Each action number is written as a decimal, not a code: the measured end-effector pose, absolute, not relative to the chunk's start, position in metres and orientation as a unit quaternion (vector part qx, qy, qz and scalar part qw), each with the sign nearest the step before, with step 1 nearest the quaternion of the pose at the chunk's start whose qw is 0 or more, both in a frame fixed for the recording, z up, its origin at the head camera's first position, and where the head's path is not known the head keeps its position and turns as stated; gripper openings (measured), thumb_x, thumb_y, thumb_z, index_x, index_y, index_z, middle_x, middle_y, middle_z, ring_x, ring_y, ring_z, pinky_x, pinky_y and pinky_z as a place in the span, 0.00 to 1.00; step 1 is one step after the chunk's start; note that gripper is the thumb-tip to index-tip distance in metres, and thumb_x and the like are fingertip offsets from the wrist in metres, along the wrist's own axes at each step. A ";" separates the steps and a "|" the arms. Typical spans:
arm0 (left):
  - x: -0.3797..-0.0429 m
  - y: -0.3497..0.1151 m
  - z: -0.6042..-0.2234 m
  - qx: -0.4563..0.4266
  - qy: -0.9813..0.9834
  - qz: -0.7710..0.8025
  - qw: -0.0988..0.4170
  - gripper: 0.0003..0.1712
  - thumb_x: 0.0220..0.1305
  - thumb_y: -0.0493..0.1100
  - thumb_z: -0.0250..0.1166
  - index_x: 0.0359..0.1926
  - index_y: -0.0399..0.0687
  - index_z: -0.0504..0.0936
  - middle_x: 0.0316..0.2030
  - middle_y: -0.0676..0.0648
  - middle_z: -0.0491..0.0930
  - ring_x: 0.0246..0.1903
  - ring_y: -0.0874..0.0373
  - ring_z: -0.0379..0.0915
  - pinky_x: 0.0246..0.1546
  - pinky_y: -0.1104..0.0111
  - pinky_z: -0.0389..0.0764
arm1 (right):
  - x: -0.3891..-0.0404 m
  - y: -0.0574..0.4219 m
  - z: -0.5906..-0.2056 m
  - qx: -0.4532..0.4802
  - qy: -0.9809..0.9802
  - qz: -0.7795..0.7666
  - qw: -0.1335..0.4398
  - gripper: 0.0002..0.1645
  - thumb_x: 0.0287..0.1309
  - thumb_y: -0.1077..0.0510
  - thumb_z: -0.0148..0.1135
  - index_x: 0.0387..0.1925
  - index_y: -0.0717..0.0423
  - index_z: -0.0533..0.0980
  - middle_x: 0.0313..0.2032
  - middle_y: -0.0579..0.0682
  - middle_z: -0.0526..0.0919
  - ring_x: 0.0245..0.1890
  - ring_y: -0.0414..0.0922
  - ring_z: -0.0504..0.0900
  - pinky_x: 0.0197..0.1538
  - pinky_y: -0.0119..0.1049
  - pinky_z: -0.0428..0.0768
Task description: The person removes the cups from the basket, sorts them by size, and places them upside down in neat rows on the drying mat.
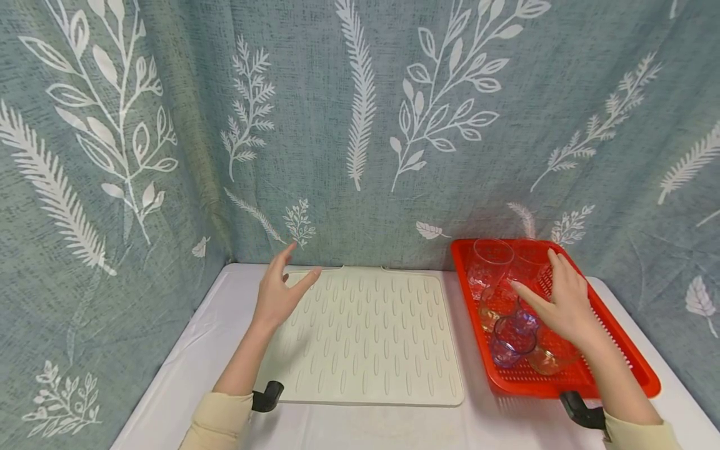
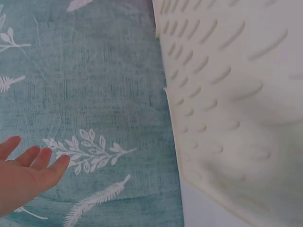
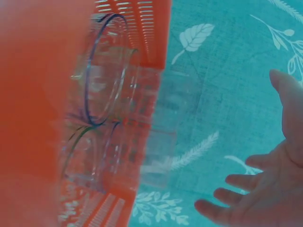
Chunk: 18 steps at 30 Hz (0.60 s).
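Note:
My left hand point(image 1: 277, 296) hovers over the far left part of a cream drying mat point(image 1: 365, 337) with raised oval ridges. Its fingers and thumb are spread and hold nothing; in the left wrist view the hand point(image 2: 29, 177) appears at the lower left. Over a red plastic basket point(image 1: 488, 369) on the right, my right hand point(image 1: 568, 306) is held with thumb and fingers apart, also with nothing in it. Several drinking glasses stand in the basket: a tall clear glass point(image 1: 490, 265) at the back, a blue-purple glass point(image 1: 510, 345) and a yellowish glass point(image 1: 548, 359) nearer the front.
A white-covered table point(image 1: 349, 428) carries the mat and the basket side by side. Behind and at both sides hangs a grey-green curtain point(image 1: 320, 125) with white leaf patterns. The basket's slotted wall point(image 3: 154, 33) rises around the glasses.

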<state>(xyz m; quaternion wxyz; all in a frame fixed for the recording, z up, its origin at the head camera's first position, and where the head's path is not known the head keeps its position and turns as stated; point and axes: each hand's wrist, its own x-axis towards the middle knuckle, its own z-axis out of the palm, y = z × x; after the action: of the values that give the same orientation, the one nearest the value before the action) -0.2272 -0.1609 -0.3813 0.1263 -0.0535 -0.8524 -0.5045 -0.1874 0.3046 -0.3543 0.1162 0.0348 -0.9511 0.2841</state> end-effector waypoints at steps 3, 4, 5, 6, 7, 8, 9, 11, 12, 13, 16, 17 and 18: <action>-0.224 -0.160 -0.383 -0.052 -0.826 -0.554 0.093 0.43 0.65 0.54 0.65 0.75 0.50 0.55 0.72 0.43 0.56 0.71 0.48 0.52 0.67 0.54 0.62 | -0.184 0.309 -0.357 0.037 -0.946 0.300 0.113 0.59 0.62 0.42 0.61 0.73 0.70 0.37 0.69 0.77 0.44 0.66 0.76 0.42 0.57 0.79 0.49; -0.224 -0.159 -0.383 -0.051 -0.816 -0.570 0.081 0.43 0.65 0.53 0.65 0.75 0.51 0.56 0.72 0.44 0.56 0.71 0.49 0.52 0.67 0.55 0.62 | -0.183 0.311 -0.359 0.035 -0.946 0.304 0.109 0.59 0.62 0.42 0.61 0.73 0.70 0.38 0.69 0.77 0.44 0.66 0.76 0.43 0.56 0.79 0.51; -0.223 -0.158 -0.384 -0.050 -0.805 -0.587 0.070 0.42 0.65 0.53 0.65 0.74 0.51 0.56 0.72 0.45 0.57 0.70 0.50 0.52 0.67 0.56 0.62 | -0.182 0.312 -0.360 0.033 -0.946 0.305 0.105 0.59 0.62 0.43 0.61 0.73 0.70 0.38 0.69 0.77 0.45 0.66 0.76 0.44 0.55 0.79 0.52; -0.222 -0.158 -0.385 -0.047 -0.797 -0.599 0.060 0.41 0.65 0.53 0.65 0.74 0.52 0.58 0.72 0.47 0.58 0.70 0.51 0.53 0.67 0.55 0.63 | -0.181 0.314 -0.362 0.029 -0.946 0.307 0.101 0.58 0.62 0.43 0.61 0.73 0.70 0.38 0.68 0.77 0.46 0.65 0.76 0.45 0.55 0.79 0.54; -0.222 -0.157 -0.386 -0.047 -0.790 -0.609 0.051 0.40 0.65 0.53 0.65 0.73 0.51 0.59 0.71 0.47 0.59 0.70 0.51 0.54 0.66 0.54 0.63 | -0.180 0.315 -0.363 0.026 -0.945 0.309 0.099 0.58 0.62 0.43 0.61 0.73 0.71 0.39 0.68 0.78 0.47 0.64 0.76 0.46 0.54 0.79 0.55; -0.221 -0.156 -0.387 -0.048 -0.784 -0.618 0.043 0.39 0.65 0.52 0.65 0.73 0.51 0.60 0.71 0.47 0.60 0.69 0.52 0.56 0.66 0.53 0.64 | -0.179 0.317 -0.365 0.023 -0.945 0.312 0.094 0.58 0.62 0.43 0.61 0.73 0.71 0.40 0.67 0.78 0.48 0.64 0.76 0.47 0.53 0.79 0.57; -0.220 -0.155 -0.389 -0.050 -0.778 -0.625 0.038 0.38 0.66 0.51 0.65 0.72 0.50 0.61 0.70 0.47 0.61 0.68 0.52 0.57 0.65 0.52 0.64 | -0.178 0.319 -0.367 0.020 -0.945 0.314 0.091 0.57 0.63 0.42 0.61 0.73 0.70 0.40 0.67 0.78 0.48 0.63 0.76 0.48 0.52 0.79 0.57; -0.218 -0.153 -0.392 -0.055 -0.769 -0.637 0.027 0.35 0.66 0.48 0.65 0.70 0.49 0.64 0.68 0.46 0.64 0.67 0.51 0.60 0.64 0.51 0.65 | -0.175 0.323 -0.370 0.015 -0.945 0.314 0.086 0.57 0.63 0.42 0.61 0.73 0.71 0.41 0.67 0.78 0.49 0.63 0.76 0.49 0.51 0.79 0.59; -0.217 -0.151 -0.394 -0.057 -0.765 -0.641 0.023 0.33 0.66 0.47 0.65 0.69 0.48 0.65 0.67 0.46 0.65 0.66 0.50 0.61 0.63 0.51 0.66 | -0.174 0.325 -0.372 0.016 -0.946 0.313 0.085 0.57 0.63 0.42 0.61 0.73 0.71 0.42 0.66 0.78 0.50 0.62 0.76 0.49 0.51 0.79 0.59; -0.215 -0.150 -0.395 -0.061 -0.759 -0.647 0.019 0.32 0.66 0.46 0.65 0.68 0.46 0.66 0.66 0.45 0.65 0.66 0.50 0.62 0.63 0.52 0.66 | -0.173 0.327 -0.374 0.016 -0.946 0.311 0.085 0.56 0.62 0.43 0.62 0.72 0.72 0.43 0.66 0.79 0.51 0.62 0.76 0.50 0.51 0.79 0.59; -0.211 -0.146 -0.399 -0.061 -0.743 -0.666 0.002 0.29 0.67 0.43 0.63 0.67 0.44 0.68 0.65 0.44 0.67 0.64 0.50 0.64 0.63 0.56 0.67 | -0.170 0.334 -0.380 0.018 -0.950 0.301 0.083 0.57 0.61 0.43 0.63 0.72 0.73 0.44 0.65 0.79 0.52 0.61 0.76 0.50 0.51 0.79 0.59; -0.209 -0.145 -0.400 -0.059 -0.739 -0.672 -0.003 0.29 0.67 0.43 0.63 0.67 0.43 0.68 0.64 0.43 0.68 0.63 0.51 0.65 0.63 0.57 0.67 | -0.169 0.337 -0.382 0.018 -0.951 0.297 0.082 0.57 0.60 0.43 0.64 0.71 0.74 0.45 0.64 0.79 0.53 0.61 0.76 0.50 0.50 0.79 0.59; -0.208 -0.143 -0.402 -0.059 -0.734 -0.676 -0.008 0.29 0.67 0.43 0.63 0.66 0.43 0.68 0.64 0.43 0.68 0.63 0.51 0.65 0.63 0.58 0.67 | -0.168 0.339 -0.384 0.018 -0.952 0.295 0.079 0.58 0.60 0.43 0.64 0.71 0.74 0.45 0.64 0.79 0.53 0.61 0.76 0.50 0.50 0.79 0.58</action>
<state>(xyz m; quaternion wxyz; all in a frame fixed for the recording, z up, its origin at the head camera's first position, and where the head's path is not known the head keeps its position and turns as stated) -0.2082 -0.1433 -0.4017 -0.0077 -0.0585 -0.7344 -0.6761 -0.1677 0.3393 -0.3839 0.0791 0.0183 -0.9519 0.2953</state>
